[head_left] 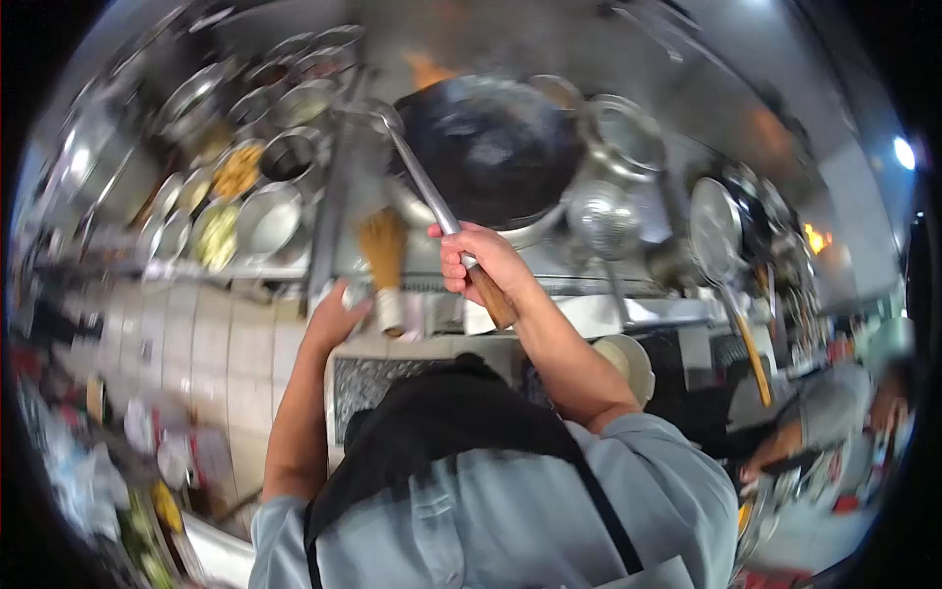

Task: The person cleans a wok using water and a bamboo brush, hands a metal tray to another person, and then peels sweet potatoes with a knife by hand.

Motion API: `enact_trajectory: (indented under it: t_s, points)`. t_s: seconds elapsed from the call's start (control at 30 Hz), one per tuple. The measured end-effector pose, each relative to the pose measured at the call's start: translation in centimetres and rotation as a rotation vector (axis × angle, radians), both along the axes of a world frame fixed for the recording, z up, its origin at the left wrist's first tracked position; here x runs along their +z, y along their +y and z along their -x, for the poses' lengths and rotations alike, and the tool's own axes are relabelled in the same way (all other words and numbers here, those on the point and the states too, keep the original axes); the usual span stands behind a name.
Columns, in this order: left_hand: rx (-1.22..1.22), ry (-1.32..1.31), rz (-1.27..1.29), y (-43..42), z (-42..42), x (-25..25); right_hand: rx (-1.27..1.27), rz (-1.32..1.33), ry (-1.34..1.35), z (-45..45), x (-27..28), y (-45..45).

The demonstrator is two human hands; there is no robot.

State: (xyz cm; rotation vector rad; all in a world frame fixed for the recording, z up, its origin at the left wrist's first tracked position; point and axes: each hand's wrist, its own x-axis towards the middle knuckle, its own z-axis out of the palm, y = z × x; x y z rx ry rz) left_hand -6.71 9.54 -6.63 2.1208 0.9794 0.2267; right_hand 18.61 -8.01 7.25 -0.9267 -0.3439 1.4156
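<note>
My right hand (481, 263) is closed round the handle of a long metal ladle (424, 182) with a wooden grip end. The ladle slants up and left, its blurred bowl beside the wok's left rim. In front of me sits a dark wok (491, 147) on the stove, with a pale hazy patch inside. My left hand (337, 316) is low at the counter's front edge, thumb and fingers apart. A small whitish thing lies by its fingertips; I cannot tell whether they touch. Just right of that hand rests a bamboo wok brush (382, 245) with a pale wrapped handle.
Several metal bowls (270, 218) of ingredients stand at the left. A perforated skimmer (601, 221) and a metal pot (626, 135) are right of the wok. Farther right lies a wooden-handled strainer (716, 231). Flame (427, 71) shows behind the wok. Another person's arm (775, 450) is at far right.
</note>
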Motion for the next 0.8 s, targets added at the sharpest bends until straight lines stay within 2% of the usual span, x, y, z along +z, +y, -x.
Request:
enact_trajectory:
  t_s: [0.07, 0.1, 0.13, 0.17, 0.2, 0.27, 0.33, 0.4, 0.47, 0.5, 0.53, 0.6, 0.63, 0.67, 0.77, 0.8]
  points:
    - [0.066, 0.04, -0.056, 1.3, -0.9, -5.6, -0.212, 0.099, -0.217, -3.3, 2.4, -3.6]
    - [0.117, 0.08, -0.04, 0.5, -1.5, -4.6, -0.299, 0.148, -0.315, -5.1, 3.6, -5.2]
    - [0.175, 0.127, -0.023, 0.1, -1.8, -3.0, -0.31, 0.285, -0.402, -8.6, 1.6, -6.9]
    - [0.196, 0.135, -0.011, -0.3, -2.1, -2.0, -0.386, 0.312, -0.536, -11.8, -0.9, -8.3]
    - [0.225, 0.144, 0.0, -0.6, -2.5, -1.5, -0.535, 0.421, -0.699, -13.2, -0.8, -9.9]
    - [0.257, 0.102, -0.036, -0.2, -2.2, -3.4, -0.697, 0.519, -0.832, -19.2, -3.4, -11.5]
    - [0.264, 0.064, -0.004, -0.3, -2.6, -3.3, -0.727, 0.707, -1.151, -26.3, -5.9, -12.1]
    - [0.246, 0.027, 0.093, -1.0, -2.8, -0.4, -0.792, 0.71, -1.182, -36.6, -11.5, -13.1]
    - [0.318, -0.213, 0.372, -0.4, -0.7, -3.0, -0.73, 0.659, -0.917, -44.2, -13.8, -13.2]
    - [0.359, -0.343, 0.506, -0.1, 0.0, -3.8, -0.586, 0.71, -1.076, -49.6, -16.4, -12.4]
    - [0.437, -0.558, 0.664, -1.8, -0.1, -2.0, -0.602, 0.536, -0.643, -51.0, -13.4, -11.9]
    - [0.535, -0.724, 0.73, -3.2, 1.2, -0.3, -0.833, -0.027, 0.532, -53.2, -7.7, -8.6]
    - [0.583, -0.803, 0.766, -4.4, 2.2, -0.1, -0.898, -0.059, 0.628, -53.7, -4.8, -6.6]
    - [0.478, -0.866, 0.875, -4.1, 4.4, -1.0, -0.9, -0.094, 0.478, -53.6, -3.0, -4.6]
    - [0.726, -0.953, 0.957, -4.4, 8.3, -2.8, -0.753, -0.219, 0.489, -52.8, 1.4, -1.4]
    - [0.886, -0.9, 0.87, -4.9, 9.1, -2.8, -0.598, -0.241, 0.491, -51.9, 2.8, -2.1]
